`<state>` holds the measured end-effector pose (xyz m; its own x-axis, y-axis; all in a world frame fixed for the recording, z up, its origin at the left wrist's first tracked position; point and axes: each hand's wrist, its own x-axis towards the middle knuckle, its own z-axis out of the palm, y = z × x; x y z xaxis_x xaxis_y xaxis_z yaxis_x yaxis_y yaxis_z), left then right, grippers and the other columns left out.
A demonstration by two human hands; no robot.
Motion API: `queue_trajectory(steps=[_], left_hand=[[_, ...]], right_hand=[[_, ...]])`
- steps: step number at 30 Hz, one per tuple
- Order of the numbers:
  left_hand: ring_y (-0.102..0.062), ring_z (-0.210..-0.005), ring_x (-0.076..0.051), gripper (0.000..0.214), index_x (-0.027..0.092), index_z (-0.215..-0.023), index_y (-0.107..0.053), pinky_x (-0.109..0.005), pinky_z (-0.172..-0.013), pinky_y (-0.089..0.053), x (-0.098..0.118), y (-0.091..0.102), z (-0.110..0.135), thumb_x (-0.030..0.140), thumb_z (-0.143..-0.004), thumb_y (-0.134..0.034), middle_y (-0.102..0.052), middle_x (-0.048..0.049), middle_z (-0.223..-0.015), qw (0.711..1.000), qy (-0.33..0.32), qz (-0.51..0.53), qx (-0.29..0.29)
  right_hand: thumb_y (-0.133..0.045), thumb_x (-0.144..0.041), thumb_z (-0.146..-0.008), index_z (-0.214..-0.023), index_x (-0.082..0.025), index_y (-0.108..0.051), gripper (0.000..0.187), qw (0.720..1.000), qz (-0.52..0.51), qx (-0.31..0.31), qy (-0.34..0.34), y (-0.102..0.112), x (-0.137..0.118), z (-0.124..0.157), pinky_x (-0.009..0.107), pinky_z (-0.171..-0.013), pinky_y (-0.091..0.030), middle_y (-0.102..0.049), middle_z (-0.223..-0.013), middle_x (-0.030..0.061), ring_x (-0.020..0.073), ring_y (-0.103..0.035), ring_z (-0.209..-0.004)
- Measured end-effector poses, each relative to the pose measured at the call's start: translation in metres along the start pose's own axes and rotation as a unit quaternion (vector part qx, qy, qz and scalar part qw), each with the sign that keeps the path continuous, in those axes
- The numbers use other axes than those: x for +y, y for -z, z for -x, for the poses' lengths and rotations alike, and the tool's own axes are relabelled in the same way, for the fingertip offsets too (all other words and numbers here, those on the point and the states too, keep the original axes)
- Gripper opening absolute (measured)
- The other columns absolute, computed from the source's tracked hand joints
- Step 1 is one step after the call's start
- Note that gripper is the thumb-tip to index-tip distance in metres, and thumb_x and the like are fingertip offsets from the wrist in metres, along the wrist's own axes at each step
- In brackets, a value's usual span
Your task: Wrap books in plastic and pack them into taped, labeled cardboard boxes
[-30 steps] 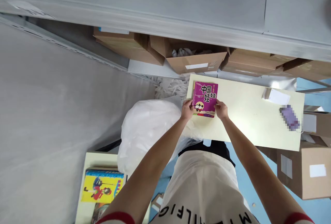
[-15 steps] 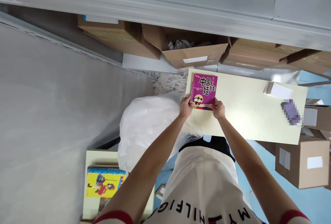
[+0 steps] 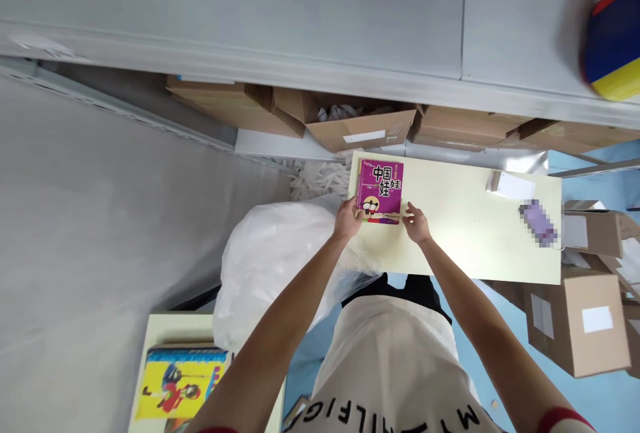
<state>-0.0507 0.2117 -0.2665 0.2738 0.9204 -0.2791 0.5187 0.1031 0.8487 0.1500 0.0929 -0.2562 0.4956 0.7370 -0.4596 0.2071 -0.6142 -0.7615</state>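
Observation:
A purple book (image 3: 387,196) with Chinese characters and two cartoon figures on its cover lies at the left end of a pale yellow table (image 3: 460,219). My left hand (image 3: 349,219) grips its lower left corner, thumb by the front edge and fingers along the side. Just off the book's right edge, my right hand (image 3: 417,223) holds nothing, its thumb and fingers apart.
A big white plastic bag (image 3: 270,253) bulges left of the table. Open cardboard boxes (image 3: 360,129) line the shelf behind. A small white box (image 3: 513,185) and a blurred purple item (image 3: 539,223) lie on the right. More cartons (image 3: 575,319) are stacked beyond; a yellow picture book (image 3: 175,386) is lower left.
My right hand has come off the book's right edge and opened. My left hand remains at the left corner. The view has shifted, bringing a multicoloured object into the upper right.

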Motion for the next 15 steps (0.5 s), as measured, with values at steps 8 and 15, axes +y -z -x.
queue_trajectory(steps=[8,15], left_hand=[[-0.069,-0.083,-0.027,0.030,0.023,-0.105,-0.072,-0.046,-0.086,-0.056,0.123,-0.004,-0.006,0.022,-0.075,-0.067,-0.070,-0.0081,-0.104,0.977,-0.200,-0.010,-0.074],[-0.068,-0.093,-0.019,0.036,0.019,-0.115,-0.068,-0.034,-0.086,-0.056,0.304,-0.066,-0.024,0.032,-0.081,-0.071,-0.069,-0.0086,-0.113,0.937,-0.327,0.049,-0.113]], right_hand=[[-0.059,-0.053,-0.084,-0.105,-0.020,-0.070,0.040,0.952,-0.101,0.213,0.193,0.171,-0.055,0.018,0.033,-0.058,-0.055,-0.069,-0.088,0.0063,0.0138,-0.059,-0.059],[-0.065,-0.052,-0.082,-0.127,-0.022,-0.059,0.054,0.904,-0.052,0.316,0.284,0.357,-0.135,-0.032,0.032,-0.062,-0.056,-0.064,-0.108,0.0069,0.0129,-0.063,-0.067]])
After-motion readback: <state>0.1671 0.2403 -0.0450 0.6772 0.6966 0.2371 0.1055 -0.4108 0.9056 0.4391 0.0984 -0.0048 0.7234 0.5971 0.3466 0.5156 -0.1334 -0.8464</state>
